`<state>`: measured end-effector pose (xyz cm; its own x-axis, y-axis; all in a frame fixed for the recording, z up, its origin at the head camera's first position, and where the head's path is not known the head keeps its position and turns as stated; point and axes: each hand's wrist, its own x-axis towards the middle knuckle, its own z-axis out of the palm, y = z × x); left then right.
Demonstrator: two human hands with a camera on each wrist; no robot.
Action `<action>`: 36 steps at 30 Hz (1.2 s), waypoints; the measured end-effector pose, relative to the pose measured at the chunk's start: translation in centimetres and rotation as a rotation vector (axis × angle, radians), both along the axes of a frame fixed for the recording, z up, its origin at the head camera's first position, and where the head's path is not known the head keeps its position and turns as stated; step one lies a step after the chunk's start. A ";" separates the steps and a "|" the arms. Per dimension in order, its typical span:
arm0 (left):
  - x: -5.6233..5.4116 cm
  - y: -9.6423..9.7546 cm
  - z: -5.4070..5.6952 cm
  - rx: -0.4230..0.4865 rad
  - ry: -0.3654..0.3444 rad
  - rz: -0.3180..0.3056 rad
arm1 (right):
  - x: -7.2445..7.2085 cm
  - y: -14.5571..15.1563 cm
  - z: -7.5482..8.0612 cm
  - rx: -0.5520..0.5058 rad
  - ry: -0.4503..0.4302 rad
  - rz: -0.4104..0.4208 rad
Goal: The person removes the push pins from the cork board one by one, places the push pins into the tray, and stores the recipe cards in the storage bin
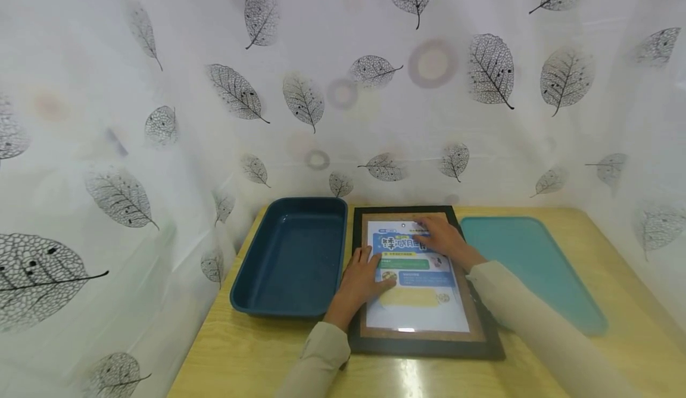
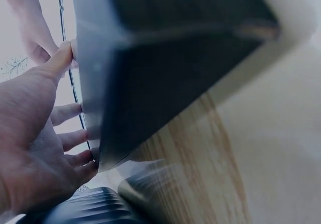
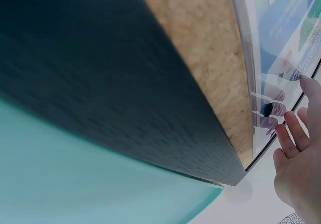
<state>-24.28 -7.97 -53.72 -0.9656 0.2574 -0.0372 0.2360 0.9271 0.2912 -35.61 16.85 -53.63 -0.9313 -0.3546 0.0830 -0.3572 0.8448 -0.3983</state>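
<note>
A cork board (image 1: 370, 332) with a wide black frame (image 1: 418, 347) lies on the wooden table. On its cork sits a printed sheet (image 1: 423, 314) in blue, green and yellow, under glossy clear plastic. My left hand (image 1: 360, 282) rests along the sheet's left side, fingers stretched forward; in the left wrist view the left hand (image 2: 35, 133) is partly behind the frame. Over the sheet's upper right part lies my right hand (image 1: 442, 237), fingers loosely bent. In the right wrist view the right hand (image 3: 301, 148) touches the plastic near a small dark oval spot (image 3: 268, 109).
A deep dark blue tray (image 1: 289, 255) stands to the left of the board. On the right lies a flat teal tray (image 1: 525, 261), partly behind my right sleeve (image 1: 525, 314). A white curtain (image 1: 343, 118) with leaf prints hangs behind and beside the wooden table (image 1: 214, 350).
</note>
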 end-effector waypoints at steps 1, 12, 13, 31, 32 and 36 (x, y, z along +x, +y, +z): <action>0.0 0.0 0.0 -0.006 -0.002 0.003 | -0.1 -0.1 0.0 0.001 -0.006 -0.006; -0.2 0.0 0.0 0.010 -0.015 0.015 | -1.3 -0.9 0.2 0.031 -0.022 0.006; -0.2 0.0 0.1 0.017 -0.016 0.013 | -1.4 -0.9 0.2 0.038 -0.021 0.005; 0.1 0.1 0.3 0.018 -0.013 0.005 | -2.5 -1.7 -0.1 0.071 -0.009 0.012; 0.1 0.1 0.3 0.016 -0.013 0.006 | -2.6 -1.8 -0.1 0.068 -0.007 0.015; 0.1 0.1 0.5 0.018 -0.014 0.012 | -2.9 -2.1 0.2 0.068 0.006 0.043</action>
<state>-24.19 -7.90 -53.20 -0.9681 0.2462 -0.0459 0.2204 0.9244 0.3113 -38.48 14.70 -53.47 -0.9148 -0.3991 0.0626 -0.3956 0.8538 -0.3384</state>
